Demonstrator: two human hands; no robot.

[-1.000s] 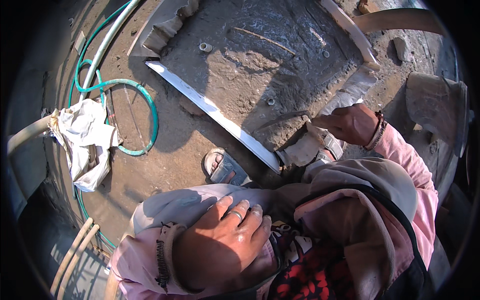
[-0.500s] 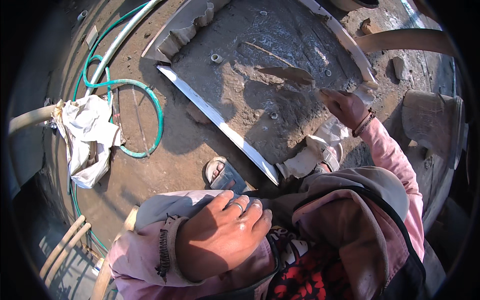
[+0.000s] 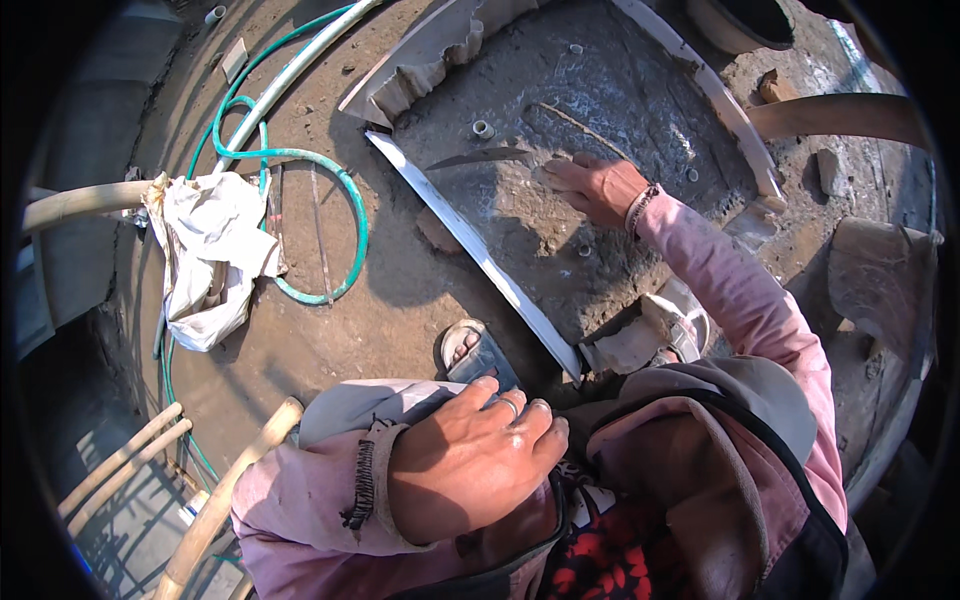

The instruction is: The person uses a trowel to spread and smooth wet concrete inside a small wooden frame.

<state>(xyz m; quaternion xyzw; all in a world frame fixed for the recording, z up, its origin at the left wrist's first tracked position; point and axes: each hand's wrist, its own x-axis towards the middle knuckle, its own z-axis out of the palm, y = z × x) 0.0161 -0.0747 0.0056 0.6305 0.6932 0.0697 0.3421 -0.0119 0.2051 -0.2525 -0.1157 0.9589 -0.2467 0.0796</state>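
Gripping trowel [image 3: 490,155] in right hand [image 3: 600,190] — long axis toward nine o'clock; resting farther left hand [image 3: 475,455], loose, at seven from right.

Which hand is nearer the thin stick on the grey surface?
Right: the right hand, gripping the trowel, is just beside the stick; the left hand is farther off, lower in view.

The right hand [image 3: 598,190] has reached farther out; its trowel [image 3: 485,156] nears the white strip [image 3: 470,244].

trowel [image 3: 480,157] in right fingers [image 3: 570,172] over rough grey mortar [image 3: 500,205]
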